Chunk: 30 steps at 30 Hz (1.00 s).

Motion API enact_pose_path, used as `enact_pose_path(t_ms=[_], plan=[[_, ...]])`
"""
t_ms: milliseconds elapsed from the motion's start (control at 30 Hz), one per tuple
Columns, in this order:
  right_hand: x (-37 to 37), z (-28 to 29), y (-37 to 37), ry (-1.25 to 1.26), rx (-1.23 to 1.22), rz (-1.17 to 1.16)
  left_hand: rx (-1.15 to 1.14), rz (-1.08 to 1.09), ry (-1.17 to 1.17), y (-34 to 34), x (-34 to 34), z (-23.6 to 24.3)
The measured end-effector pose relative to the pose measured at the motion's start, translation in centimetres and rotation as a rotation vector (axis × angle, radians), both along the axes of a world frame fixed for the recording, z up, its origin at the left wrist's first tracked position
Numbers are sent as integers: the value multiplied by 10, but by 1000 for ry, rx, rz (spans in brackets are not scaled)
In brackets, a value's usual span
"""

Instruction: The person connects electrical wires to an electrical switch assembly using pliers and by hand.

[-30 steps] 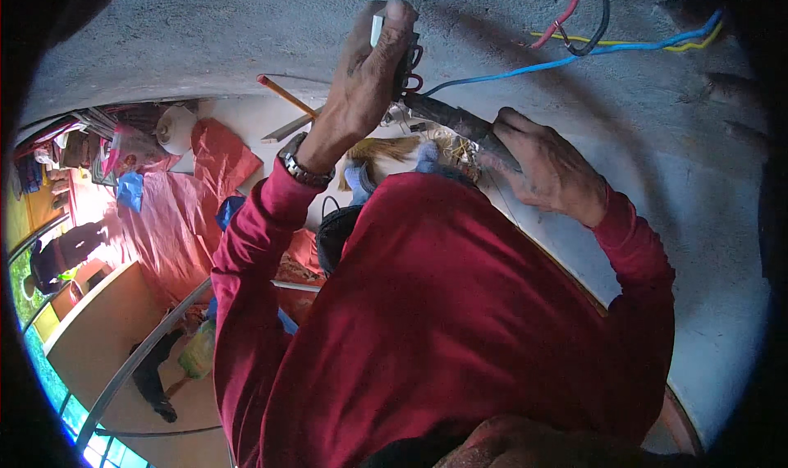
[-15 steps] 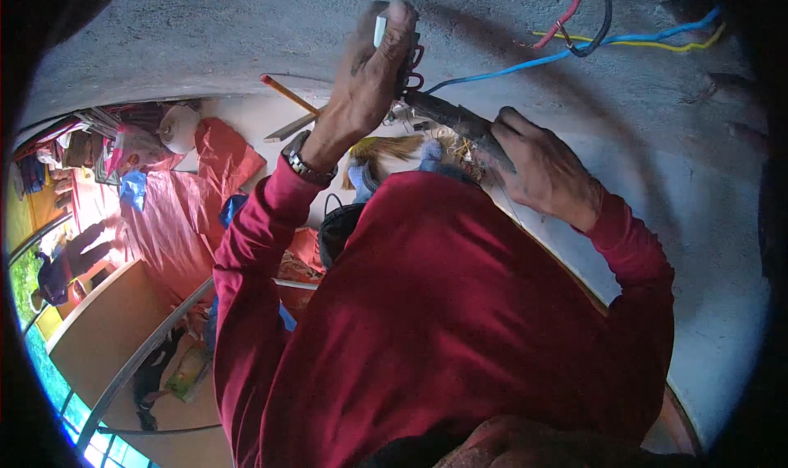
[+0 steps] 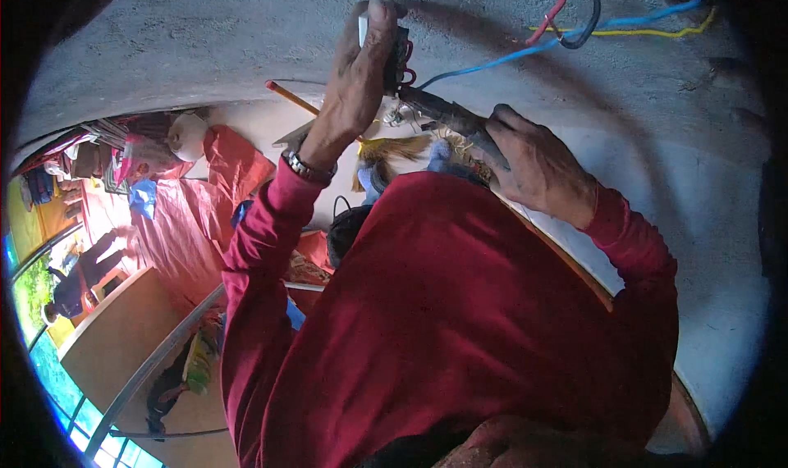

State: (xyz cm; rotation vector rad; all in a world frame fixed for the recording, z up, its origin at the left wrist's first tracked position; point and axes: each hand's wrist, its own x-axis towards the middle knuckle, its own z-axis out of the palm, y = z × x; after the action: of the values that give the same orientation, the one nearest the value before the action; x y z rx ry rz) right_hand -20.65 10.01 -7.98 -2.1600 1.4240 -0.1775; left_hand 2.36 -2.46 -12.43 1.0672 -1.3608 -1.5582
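Tool [image 3: 447, 117] gripped in right hand [image 3: 542, 168] points lengthwise up-left, left hand [image 3: 357, 95] clasping block [image 3: 396, 64].

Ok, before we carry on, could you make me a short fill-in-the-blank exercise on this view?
1. The wristwatch is worn on the ____ wrist.
2. The wire reaching from the upper right to nearest the dark boxy item is ____.
3. The long dark tool is held in the ____ hand.
4. Higher or lower: in the picture, the left hand is ____ than the right hand.

Missing words: left; blue; right; higher.
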Motion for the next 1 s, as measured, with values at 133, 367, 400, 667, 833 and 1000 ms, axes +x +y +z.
enact_pose_path(t_ms=[133,367,400,667,833,1000], plan=[[-10,-5,-1,-95,26,6,53,4,101,8,-4,12],[-40,-47,45,-211,137,-223,492,-24,535,15,4,-30],[-40,-54,50,-213,137,-231,554,-50,542,18,3,-28],[-13,-92,85,-533,188,-553,741,-195,507,38,-5,-36],[-4,-99,98,-659,103,-565,878,-456,838,31,-3,-50],[-1,-95,105,-600,83,-588,964,-474,957,33,-5,-48]])
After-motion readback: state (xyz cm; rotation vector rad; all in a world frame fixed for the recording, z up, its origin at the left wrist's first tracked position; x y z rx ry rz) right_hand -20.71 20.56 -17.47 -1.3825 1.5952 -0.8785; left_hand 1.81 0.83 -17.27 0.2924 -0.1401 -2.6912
